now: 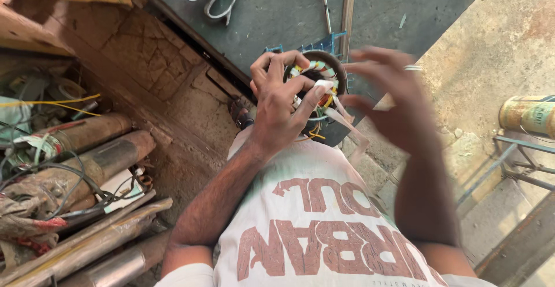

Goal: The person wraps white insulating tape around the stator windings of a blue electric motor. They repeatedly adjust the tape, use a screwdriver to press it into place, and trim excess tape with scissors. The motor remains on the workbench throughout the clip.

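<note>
The motor stator (324, 73) sits in front of your chest, above your lap, its coloured windings facing you. You appear to be binding the coil ends with white tape (325, 84). Your left hand (283, 99) curls over the rim, thumb and fingers pinching the tape against the windings. Your right hand (390, 102) is blurred beside the ring, fingers spread, gripping nothing visible. Next, judge carefully: draw the loose strip taut without shifting the coils.
</note>
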